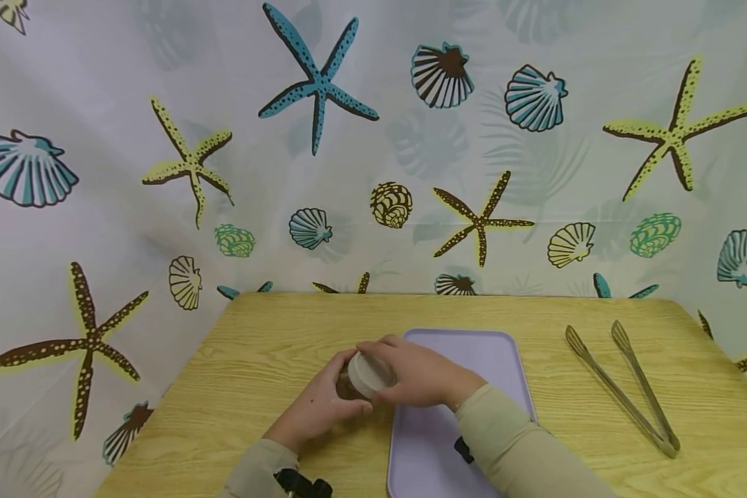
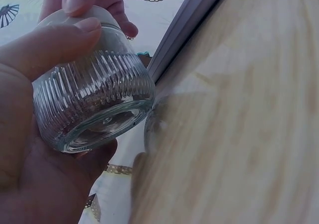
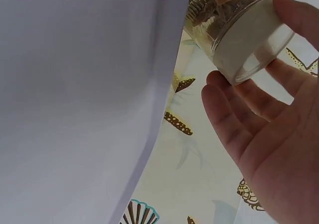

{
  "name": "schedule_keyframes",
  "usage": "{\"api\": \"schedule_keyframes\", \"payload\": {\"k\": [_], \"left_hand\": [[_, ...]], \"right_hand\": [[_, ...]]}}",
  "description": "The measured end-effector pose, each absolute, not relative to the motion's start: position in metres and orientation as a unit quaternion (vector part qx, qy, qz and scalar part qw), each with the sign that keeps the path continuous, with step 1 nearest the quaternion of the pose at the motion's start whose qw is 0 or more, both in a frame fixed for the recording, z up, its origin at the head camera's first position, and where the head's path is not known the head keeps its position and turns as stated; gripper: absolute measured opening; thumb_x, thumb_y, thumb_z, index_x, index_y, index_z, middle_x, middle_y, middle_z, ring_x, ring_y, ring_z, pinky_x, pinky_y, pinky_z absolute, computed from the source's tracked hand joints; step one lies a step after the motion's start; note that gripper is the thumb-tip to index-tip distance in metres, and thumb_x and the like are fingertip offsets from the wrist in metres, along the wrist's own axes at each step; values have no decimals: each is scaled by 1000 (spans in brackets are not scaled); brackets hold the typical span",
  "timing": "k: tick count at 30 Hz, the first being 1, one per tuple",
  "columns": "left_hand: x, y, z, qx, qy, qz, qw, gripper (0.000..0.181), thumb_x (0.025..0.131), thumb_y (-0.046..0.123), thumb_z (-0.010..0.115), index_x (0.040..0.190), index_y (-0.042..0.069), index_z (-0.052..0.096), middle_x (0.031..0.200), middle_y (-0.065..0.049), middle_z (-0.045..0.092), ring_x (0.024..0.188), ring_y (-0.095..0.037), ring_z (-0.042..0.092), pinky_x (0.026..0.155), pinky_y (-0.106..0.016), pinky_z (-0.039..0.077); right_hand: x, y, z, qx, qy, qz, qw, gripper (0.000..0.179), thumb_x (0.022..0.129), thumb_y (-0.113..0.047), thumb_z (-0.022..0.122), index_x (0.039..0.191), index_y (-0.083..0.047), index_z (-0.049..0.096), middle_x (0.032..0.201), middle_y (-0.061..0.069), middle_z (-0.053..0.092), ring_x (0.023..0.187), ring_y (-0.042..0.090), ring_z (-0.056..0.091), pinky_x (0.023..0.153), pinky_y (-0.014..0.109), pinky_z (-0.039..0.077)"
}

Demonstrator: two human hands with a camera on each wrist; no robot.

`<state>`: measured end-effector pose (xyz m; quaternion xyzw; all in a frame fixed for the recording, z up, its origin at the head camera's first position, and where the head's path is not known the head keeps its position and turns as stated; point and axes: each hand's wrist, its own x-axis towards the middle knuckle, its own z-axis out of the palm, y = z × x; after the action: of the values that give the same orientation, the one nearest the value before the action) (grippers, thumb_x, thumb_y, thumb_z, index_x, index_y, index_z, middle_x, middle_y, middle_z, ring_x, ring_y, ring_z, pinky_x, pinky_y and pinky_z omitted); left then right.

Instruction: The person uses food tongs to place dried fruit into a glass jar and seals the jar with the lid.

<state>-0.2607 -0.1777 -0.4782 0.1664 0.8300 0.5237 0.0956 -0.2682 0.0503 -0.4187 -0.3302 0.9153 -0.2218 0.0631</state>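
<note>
A ribbed glass jar (image 2: 94, 92) with brownish dried pieces inside is held tilted over the table, beside the tray's left edge. My left hand (image 1: 320, 409) wraps round the jar's body, its thumb lying near the neck in the left wrist view. From the other side my right hand (image 1: 422, 373) grips the pale lid (image 1: 371, 375), thumb and fingers spread about its rim. The lid (image 3: 249, 42) sits on the jar's mouth. In the head view the two hands cover most of the glass.
A lilac tray (image 1: 432, 443) lies on the wood-grain table (image 1: 274, 339), partly under my right forearm. Metal tongs (image 1: 666, 443) rest spread apart to the right of the tray. Behind the table hangs a white curtain (image 1: 361, 173) printed with starfish and shells.
</note>
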Motion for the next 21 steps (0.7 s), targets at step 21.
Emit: {"api": "schedule_keyframes", "payload": {"k": [21], "left_hand": [[-262, -177, -480, 170, 831, 521, 95, 96, 79, 38, 88, 155, 22, 33, 143, -3, 48, 130, -26, 47, 112, -59, 28]], "right_hand": [[-265, 48, -418, -324, 922, -206, 54, 82, 87, -48, 77, 157, -28, 39, 135, -1, 52, 104, 13, 56, 86, 35, 51]]}}
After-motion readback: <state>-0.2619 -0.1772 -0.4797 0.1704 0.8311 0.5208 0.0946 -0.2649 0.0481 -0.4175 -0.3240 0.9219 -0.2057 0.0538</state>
